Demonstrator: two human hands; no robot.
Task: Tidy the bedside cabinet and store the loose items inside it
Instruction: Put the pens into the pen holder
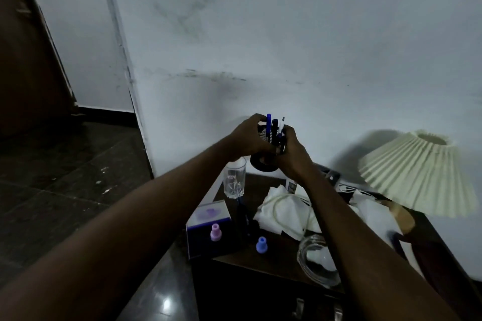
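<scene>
Carefully, with your left hand (246,138) and right hand (290,152) both clenched around the mesh pen holder (268,147) above the cabinet top (276,255), keep it upright so the pens (273,125) stay in.

A scuffed white wall (287,34) stands behind, a dark shiny tiled floor (65,177) lies left, and a brown wooden door (23,60) is far left.
</scene>
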